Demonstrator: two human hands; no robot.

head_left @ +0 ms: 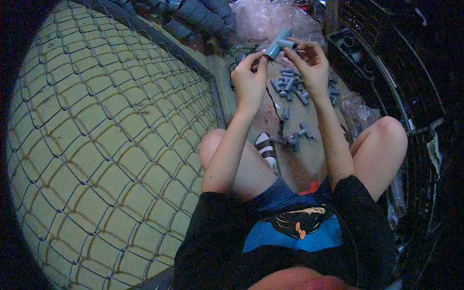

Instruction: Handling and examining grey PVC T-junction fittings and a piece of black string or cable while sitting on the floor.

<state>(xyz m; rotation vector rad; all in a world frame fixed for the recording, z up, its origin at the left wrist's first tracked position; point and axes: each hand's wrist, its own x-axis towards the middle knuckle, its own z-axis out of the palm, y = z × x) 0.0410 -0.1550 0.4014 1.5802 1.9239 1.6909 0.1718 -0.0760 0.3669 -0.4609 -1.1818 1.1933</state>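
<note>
A shiny grey plastic pipe piece shaped like a T (pixel 277 44) is up in the air, held between two bare hands. The left hand (pixel 250 79) pinches the near end of its long tube with the thumb and finger close together. The right hand (pixel 313 65) has its thumb and fingers around the short arm that sticks out of the side. The T leans, with its far end up and to the right.

Just below the grip in the view, on the floor, is a messy heap of small grey plastic pipe bits (pixel 289 86). Some of them look like little Ts too. Farther down from the grip, between the legs, lies a loose grey plastic T piece (pixel 304 129). Beside it are dark grey plastic pipe parts (pixel 292 141). A foot in a black and white striped sandal (pixel 266 149) is to the left of those.

Past the grip is a big crinkly sheet of clear plastic (pixel 270 17). Up and to the left of the grip are fat grey round pipes (pixel 195 17), stacked up. Well to the left of the grip stands a pale yellow-green wall (pixel 53 193) behind criss-cross wire.
</note>
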